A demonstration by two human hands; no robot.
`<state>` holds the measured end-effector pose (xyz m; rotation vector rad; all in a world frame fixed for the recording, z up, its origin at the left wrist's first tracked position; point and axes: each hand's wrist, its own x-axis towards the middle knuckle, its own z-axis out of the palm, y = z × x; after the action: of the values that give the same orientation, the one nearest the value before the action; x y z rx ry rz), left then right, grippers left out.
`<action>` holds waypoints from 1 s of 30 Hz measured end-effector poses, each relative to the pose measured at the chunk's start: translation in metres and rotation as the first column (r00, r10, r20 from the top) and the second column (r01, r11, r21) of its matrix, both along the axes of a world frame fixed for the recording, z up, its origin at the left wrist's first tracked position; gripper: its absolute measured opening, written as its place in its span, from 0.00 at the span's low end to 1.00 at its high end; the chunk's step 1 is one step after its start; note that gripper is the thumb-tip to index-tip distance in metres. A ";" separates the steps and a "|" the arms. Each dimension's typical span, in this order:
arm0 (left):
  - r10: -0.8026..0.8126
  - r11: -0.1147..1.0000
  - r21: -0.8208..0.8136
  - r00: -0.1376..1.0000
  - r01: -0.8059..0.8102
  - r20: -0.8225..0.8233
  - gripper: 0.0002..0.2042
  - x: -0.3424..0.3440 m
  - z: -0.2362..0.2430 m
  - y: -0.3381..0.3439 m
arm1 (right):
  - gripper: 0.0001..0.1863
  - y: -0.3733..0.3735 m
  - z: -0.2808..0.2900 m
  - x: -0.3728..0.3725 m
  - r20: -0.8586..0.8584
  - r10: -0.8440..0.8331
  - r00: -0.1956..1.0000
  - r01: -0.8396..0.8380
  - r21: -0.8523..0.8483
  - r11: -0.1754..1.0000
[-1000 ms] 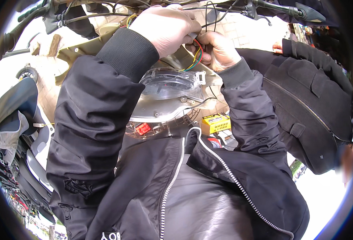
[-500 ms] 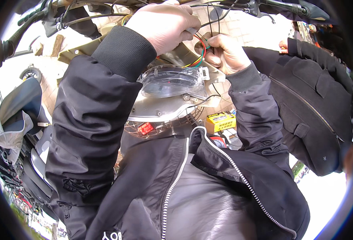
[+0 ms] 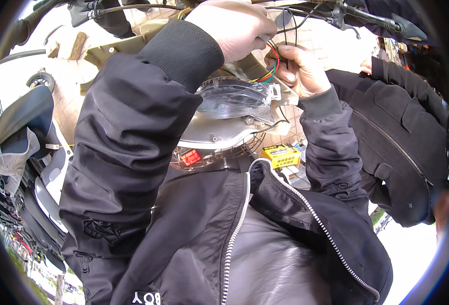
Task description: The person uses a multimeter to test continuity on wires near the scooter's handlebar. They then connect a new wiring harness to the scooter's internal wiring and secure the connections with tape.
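Note:
My left hand (image 3: 237, 28) is closed, its curled fingers at the upper end of a bundle of thin coloured wires (image 3: 275, 61). Red, yellow and green strands bend down from it toward the panel. My right hand (image 3: 305, 68) pinches these wires with thumb and fingers, just right of and below the left. Their exact grip points are partly hidden. Beneath both hands lies a scooter's instrument cluster (image 3: 232, 99) with a clear, rounded cover, set in a beige plastic housing (image 3: 219, 133). Thin black cables (image 3: 296, 30) pass beside my right hand.
Handlebars (image 3: 372, 19) with brake levers cross the top. Below the housing is a wire basket (image 3: 219, 158) with a red item (image 3: 190, 157); a yellow box (image 3: 283, 156) lies to its right. Another person in a dark jacket (image 3: 397, 137) stands close on my right. Parked scooters (image 3: 41, 188) line the left.
The hands, housing and handlebars appear slightly further right in the picture. Both hands stay at the wires, with their grips much the same.

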<state>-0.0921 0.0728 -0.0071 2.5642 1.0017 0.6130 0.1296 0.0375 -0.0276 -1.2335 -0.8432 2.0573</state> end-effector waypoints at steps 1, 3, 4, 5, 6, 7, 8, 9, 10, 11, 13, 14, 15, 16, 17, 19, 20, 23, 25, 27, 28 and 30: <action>0.006 1.000 0.001 1.000 -0.006 -0.002 0.13 0.000 0.000 -0.001 | 0.14 0.000 0.000 0.000 0.008 0.000 1.000 0.000 -0.010 1.000; 0.015 1.000 0.005 1.000 -0.015 -0.004 0.13 -0.001 0.000 -0.002 | 0.15 -0.001 0.000 -0.001 -0.001 0.006 1.000 -0.006 -0.011 1.000; 0.013 1.000 0.011 1.000 -0.013 -0.005 0.13 -0.002 0.000 -0.002 | 0.15 -0.002 0.001 -0.002 -0.008 0.009 1.000 -0.009 -0.007 1.000; 0.010 1.000 0.018 1.000 -0.009 -0.005 0.13 -0.003 0.000 -0.002 | 0.15 -0.003 0.001 -0.002 -0.015 0.012 1.000 -0.012 -0.004 1.000; 0.006 1.000 0.026 1.000 -0.006 -0.005 0.13 -0.003 0.000 -0.003 | 0.15 -0.004 0.002 -0.003 -0.011 0.010 1.000 -0.010 -0.004 1.000; 0.007 1.000 0.021 1.000 -0.006 -0.007 0.13 -0.004 0.000 -0.005 | 0.15 -0.006 0.002 -0.004 -0.023 0.011 1.000 -0.011 -0.004 1.000; 0.006 1.000 0.017 1.000 -0.006 -0.009 0.13 -0.005 0.000 -0.006 | 0.14 -0.007 0.003 -0.005 -0.025 0.007 1.000 -0.007 -0.009 1.000; 0.006 1.000 0.013 1.000 -0.006 -0.012 0.13 -0.005 0.000 -0.008 | 0.14 -0.009 0.003 -0.005 -0.006 -0.010 1.000 0.010 -0.017 1.000; 0.005 1.000 0.018 1.000 -0.005 -0.008 0.13 -0.004 0.000 -0.010 | 0.14 -0.012 0.004 -0.005 0.004 -0.016 1.000 0.016 -0.009 1.000; 0.004 1.000 0.023 1.000 -0.004 -0.006 0.13 -0.002 0.000 -0.012 | 0.15 -0.015 0.005 -0.004 0.034 -0.035 0.999 0.035 -0.005 0.999; 0.001 0.999 0.038 1.000 -0.001 0.001 0.13 -0.001 0.000 -0.015 | 0.15 -0.019 0.006 -0.004 0.058 -0.046 0.997 0.046 0.005 0.999; -0.003 0.999 0.050 1.000 0.003 0.005 0.13 0.001 0.000 -0.017 | 0.15 -0.021 0.007 -0.002 0.053 -0.040 0.998 0.040 0.011 0.999; -0.006 0.998 0.062 1.000 0.006 0.009 0.14 0.001 0.001 -0.019 | 0.15 -0.022 0.008 -0.002 0.064 -0.040 0.997 0.040 0.000 0.999; -0.014 0.998 0.059 0.997 0.010 0.079 0.11 0.002 0.003 -0.021 | 0.14 -0.024 0.007 0.000 0.042 -0.028 0.999 0.027 0.021 0.999; -0.016 0.998 0.055 0.988 0.007 0.156 0.09 -0.010 0.005 -0.019 | 0.14 -0.020 0.006 -0.007 0.043 -0.016 0.999 0.015 0.025 1.000; -0.022 1.000 0.022 0.979 0.018 0.201 0.07 -0.013 0.010 -0.021 | 0.14 -0.023 0.007 -0.008 0.061 -0.012 0.998 0.009 0.047 0.999; -0.022 1.000 -0.008 0.984 0.024 0.178 0.07 -0.016 0.012 -0.022 | 0.14 -0.026 0.009 -0.010 0.085 -0.014 0.996 0.009 0.064 0.998; 0.013 0.999 -0.044 0.995 -0.009 0.096 0.05 -0.015 0.014 -0.026 | 0.12 -0.035 0.020 -0.017 0.149 -0.040 0.988 0.020 0.133 0.991; 0.023 0.999 -0.032 0.996 -0.020 0.084 0.04 -0.023 0.016 -0.022 | 0.10 -0.033 0.026 -0.026 0.189 -0.037 0.981 0.005 0.169 0.986; -0.008 1.000 0.005 0.993 0.007 0.115 0.04 -0.032 0.017 -0.023 | 0.08 -0.035 0.032 -0.034 0.196 -0.008 0.981 -0.034 0.208 0.978; -0.024 0.999 -0.046 0.998 0.027 0.064 0.06 -0.036 0.019 -0.022 | 0.07 -0.035 0.033 -0.036 0.257 -0.004 0.966 -0.049 0.200 0.979; 0.006 1.000 0.025 0.989 -0.010 0.148 0.07 -0.042 0.024 -0.029 | 0.08 -0.036 0.032 -0.042 0.256 -0.019 0.967 -0.043 0.236 0.971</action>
<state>-0.1345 0.0433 0.0166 2.4952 0.9610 0.8099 0.0878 0.0017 0.0048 -1.3758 -1.1841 1.7636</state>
